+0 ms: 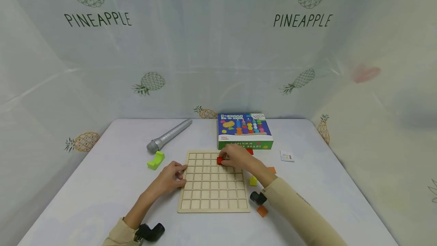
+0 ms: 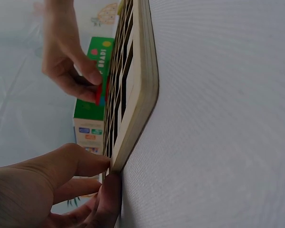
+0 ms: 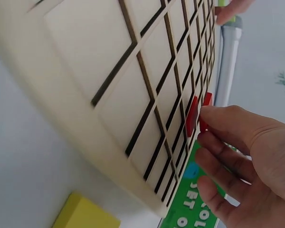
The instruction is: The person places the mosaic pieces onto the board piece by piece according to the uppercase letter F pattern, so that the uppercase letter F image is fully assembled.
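Observation:
A light wooden board (image 1: 214, 208) with a raised square grid lies flat on the table. My left hand (image 1: 167, 179) holds its left edge, thumb and fingers at the rim; in the left wrist view the fingertips meet at that edge. Over the far part of the grid, my right hand (image 1: 235, 156) pinches a small red block (image 1: 219, 160). Two red parts (image 3: 192, 116) show by the thumb in the right wrist view, and I cannot tell whether they are one piece. Another red piece (image 1: 250, 151) lies just beyond the right hand.
A colourful bead-set box (image 1: 244, 130) stands behind the board. Right of it lie a yellow block (image 1: 253, 181), orange pieces (image 1: 262, 211) and a small white card (image 1: 286, 156). To the left are a grey microphone (image 1: 170, 136) and a lime-green notched block (image 1: 156, 160).

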{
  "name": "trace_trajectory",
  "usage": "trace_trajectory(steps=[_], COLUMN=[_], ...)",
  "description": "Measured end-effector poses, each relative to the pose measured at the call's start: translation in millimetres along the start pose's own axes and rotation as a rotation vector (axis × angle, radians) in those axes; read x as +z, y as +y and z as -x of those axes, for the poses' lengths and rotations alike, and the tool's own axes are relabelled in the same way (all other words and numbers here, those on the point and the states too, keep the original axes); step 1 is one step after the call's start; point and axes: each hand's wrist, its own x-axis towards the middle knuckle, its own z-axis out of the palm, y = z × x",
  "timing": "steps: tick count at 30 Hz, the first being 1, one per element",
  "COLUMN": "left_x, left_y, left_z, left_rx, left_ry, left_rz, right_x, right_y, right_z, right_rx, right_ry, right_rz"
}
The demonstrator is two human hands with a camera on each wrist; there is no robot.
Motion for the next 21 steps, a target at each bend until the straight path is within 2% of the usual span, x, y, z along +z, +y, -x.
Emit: trace_trajectory(steps=[9, 21], left_x=[0.5, 0.3], left_y=[-1.8, -0.8], left_z=[0.6, 0.9], left_rx=[0.007, 0.007], left_ry=[0.002, 0.001], left_rz=[-0.002, -0.001], right_x=[9, 13], right_y=[-7, -12], right_z=[-10, -13], right_rx=[-0.016, 0.009], right_ry=[-0.012, -0.011], right_rz=[0.014, 0.028])
